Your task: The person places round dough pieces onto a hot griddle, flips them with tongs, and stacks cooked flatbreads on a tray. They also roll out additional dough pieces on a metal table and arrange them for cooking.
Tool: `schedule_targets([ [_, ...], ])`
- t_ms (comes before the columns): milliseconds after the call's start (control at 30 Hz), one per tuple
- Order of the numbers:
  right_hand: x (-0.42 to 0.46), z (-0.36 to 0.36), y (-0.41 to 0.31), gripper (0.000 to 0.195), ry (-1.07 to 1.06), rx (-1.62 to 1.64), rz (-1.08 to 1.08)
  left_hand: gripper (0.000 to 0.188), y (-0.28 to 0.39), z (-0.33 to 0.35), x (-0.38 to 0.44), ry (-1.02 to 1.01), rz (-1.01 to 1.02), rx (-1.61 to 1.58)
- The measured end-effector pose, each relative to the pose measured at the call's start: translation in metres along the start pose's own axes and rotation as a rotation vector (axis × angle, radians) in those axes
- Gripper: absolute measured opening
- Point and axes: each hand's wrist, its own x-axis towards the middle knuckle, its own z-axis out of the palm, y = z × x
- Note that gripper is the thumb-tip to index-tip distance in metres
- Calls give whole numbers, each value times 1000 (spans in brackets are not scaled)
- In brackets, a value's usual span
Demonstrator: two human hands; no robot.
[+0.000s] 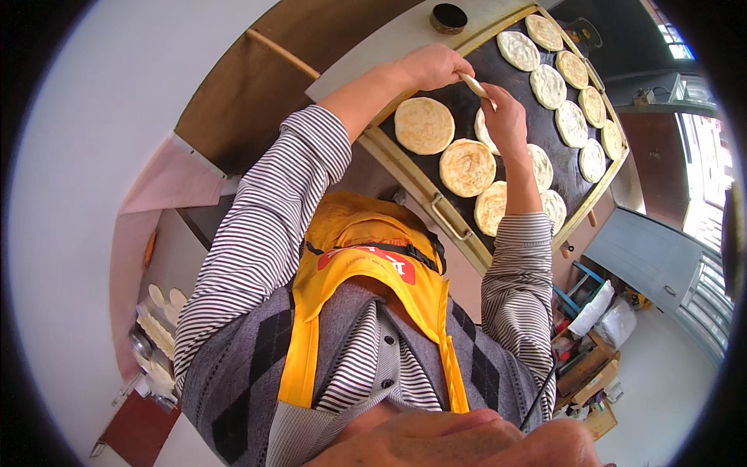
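My left hand (435,67) and my right hand (505,119) hold a pale, thin round of dough (475,86) between them by its opposite edges. It is seen nearly edge-on, above a black griddle (522,160) with a yellowish frame. Browned flatbreads (424,125) lie at the griddle's near left side. Paler rounds (539,168) sit around my right forearm, one partly hidden behind my right hand. Two rows of flatbreads, one pale (548,86) and one lightly browned (572,69), run along the far right side.
A round dark container (448,18) stands behind the griddle's left edge. A metal handle (452,217) juts from its near side. At lower left, dough pieces (156,334) lie by metal bowls. A blue stool (578,286) and cardboard boxes (598,382) stand at right.
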Motion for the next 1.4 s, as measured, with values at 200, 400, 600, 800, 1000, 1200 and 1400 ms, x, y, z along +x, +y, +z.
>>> schedule_targets([
  [200,-29,45,63,29,-62,-329,-243,38,-41,74,-2,-167,207,287],
  [400,-73,-12,72,25,70,-200,313,22,-32,82,4,-76,223,58],
  [600,-159,-76,99,25,40,-478,638,22,6,114,60,-165,486,96],
  [800,-245,-107,100,29,49,-667,888,26,56,161,84,-349,580,45],
  [1000,-265,-99,96,34,61,-621,876,40,127,227,99,-468,703,17],
  [1200,-276,-89,108,36,179,-590,822,42,186,289,113,-520,746,164],
  [1400,-278,-76,120,42,218,-605,753,56,182,329,104,-324,781,303],
])
